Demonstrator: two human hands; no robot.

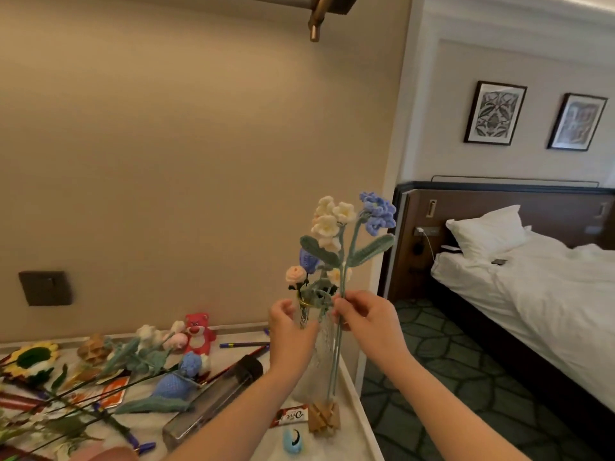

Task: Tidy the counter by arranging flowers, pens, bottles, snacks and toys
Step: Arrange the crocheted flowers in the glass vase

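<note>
While left hand [289, 331] steadies glass vase [314, 357] near counter's [352, 427] right edge, right hand [361, 319] pinching yarn flower stems [339, 327]: soft, light, bendy; best gripped low. Vase fragile, tippy.

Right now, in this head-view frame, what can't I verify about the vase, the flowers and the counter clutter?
- Glass vase: its left side is hidden by the left hand.
- Stems pinched by the right hand: whether they sit inside the vase or beside it is unclear through the glass.
- Sunflower and pens: cut off by the left and bottom edges.
- Chocolate bar: print too small to read fully.
</note>
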